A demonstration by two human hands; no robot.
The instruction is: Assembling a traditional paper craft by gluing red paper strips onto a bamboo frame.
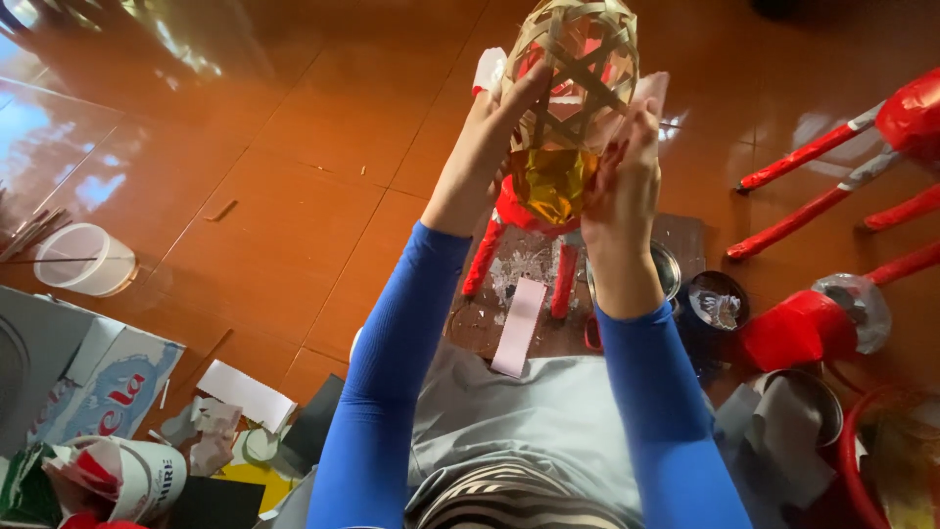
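One woven bamboo ball (576, 69) grasped between two hands, left hand (496, 118) and right hand (624, 181), above one red stool (524, 220), one pink paper strip (518, 326).

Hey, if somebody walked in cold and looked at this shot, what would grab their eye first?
First, the woven bamboo-strip ball raised at top centre, with yellow film on its lower part, held between the left hand and right hand, both arms in bright blue sleeves. Next, the red-wrapped stool legs at the right edge on the glossy orange tiled floor. Paper scraps litter the lower left.
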